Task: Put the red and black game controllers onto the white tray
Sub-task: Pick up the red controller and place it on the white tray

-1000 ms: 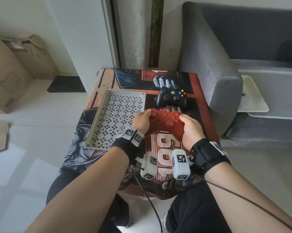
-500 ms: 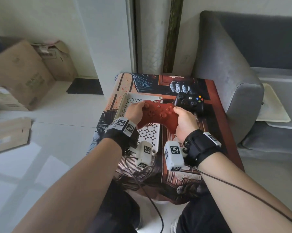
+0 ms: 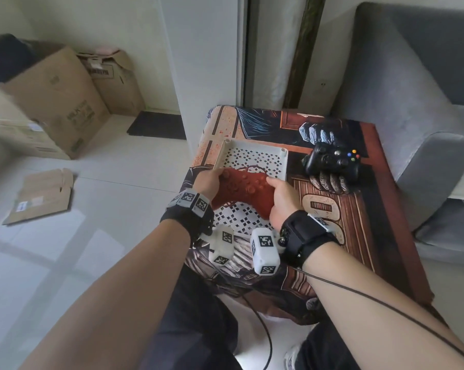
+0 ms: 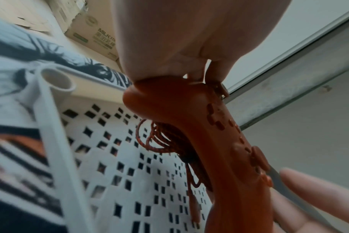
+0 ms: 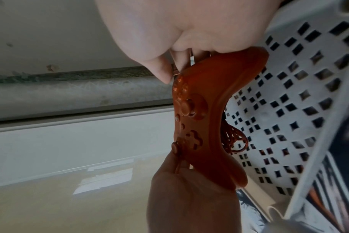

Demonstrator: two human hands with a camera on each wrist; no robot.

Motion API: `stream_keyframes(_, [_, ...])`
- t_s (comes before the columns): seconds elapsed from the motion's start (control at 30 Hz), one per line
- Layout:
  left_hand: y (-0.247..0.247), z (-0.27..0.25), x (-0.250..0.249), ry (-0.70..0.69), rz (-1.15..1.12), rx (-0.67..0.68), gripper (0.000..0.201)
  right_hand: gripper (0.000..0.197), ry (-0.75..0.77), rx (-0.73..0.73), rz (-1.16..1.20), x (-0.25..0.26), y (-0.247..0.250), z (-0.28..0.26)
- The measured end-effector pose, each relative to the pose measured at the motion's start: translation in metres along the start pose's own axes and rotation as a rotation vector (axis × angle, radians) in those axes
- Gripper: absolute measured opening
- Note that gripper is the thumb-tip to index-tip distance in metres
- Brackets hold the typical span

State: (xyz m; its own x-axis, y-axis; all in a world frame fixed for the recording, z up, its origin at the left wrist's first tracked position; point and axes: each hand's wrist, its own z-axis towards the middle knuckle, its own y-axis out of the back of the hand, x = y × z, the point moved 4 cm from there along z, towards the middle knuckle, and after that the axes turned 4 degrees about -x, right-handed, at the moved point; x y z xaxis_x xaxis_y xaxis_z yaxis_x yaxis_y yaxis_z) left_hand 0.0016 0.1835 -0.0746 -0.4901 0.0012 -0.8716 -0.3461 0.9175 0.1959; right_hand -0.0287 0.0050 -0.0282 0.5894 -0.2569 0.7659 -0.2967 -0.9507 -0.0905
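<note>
Both hands hold the red controller (image 3: 242,189) above the middle of the white perforated tray (image 3: 254,156). My left hand (image 3: 208,180) grips its left grip, and my right hand (image 3: 280,198) grips its right grip. In the wrist views the red controller (image 4: 215,141) (image 5: 205,123) hangs clear of the tray floor (image 4: 130,173) (image 5: 289,110), with its bundled red cord (image 4: 161,138) dangling beneath. The black controller (image 3: 332,162) lies on the printed table to the right of the tray.
The small table (image 3: 358,236) carries a printed cover. A grey sofa (image 3: 401,102) stands close on the right. Cardboard boxes (image 3: 52,102) and a flattened carton (image 3: 41,198) lie on the tiled floor at the left. My knees are under the table's near edge.
Both hands have lifted the red controller from the table's middle and carried it left, so it now hangs over the tray. The black controller has not moved.
</note>
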Motion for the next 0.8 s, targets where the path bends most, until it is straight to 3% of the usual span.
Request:
stream_keyframes(0.07, [0.004,-0.035,-0.017,0.038,0.049,-0.024,0.052,0.01,-0.013,-0.016,-0.011,-0.009,-0.001,0.003])
stream_keyframes(0.13, [0.006,-0.037,-0.016,0.042,0.094,-0.058,0.045,0.016,0.01,0.0,-0.026,-0.014,-0.003,0.006])
stream_keyframes(0.23, [0.003,-0.035,-0.016,0.018,0.063,-0.048,0.054,0.032,0.064,0.014,-0.071,-0.014,-0.005,0.006])
stream_keyframes(0.33, [0.004,-0.033,-0.015,-0.008,0.122,-0.102,0.038,0.025,0.069,0.01,-0.091,-0.015,-0.006,0.01])
stream_keyframes(0.47, [0.001,-0.028,-0.01,-0.061,0.086,-0.097,0.036,0.033,0.109,0.028,-0.132,-0.019,-0.006,0.015])
stream_keyframes(0.57, [0.001,-0.03,-0.002,-0.076,0.081,-0.112,0.032,0.018,0.161,0.047,-0.201,-0.023,-0.002,0.019])
stream_keyframes(0.67, [-0.001,-0.034,0.003,-0.106,0.067,-0.13,0.024,0.027,0.212,0.046,-0.24,-0.024,0.004,0.018])
stream_keyframes(0.8, [-0.005,-0.037,0.008,-0.096,-0.011,-0.146,0.024,0.023,0.239,0.055,-0.277,-0.022,0.007,0.016])
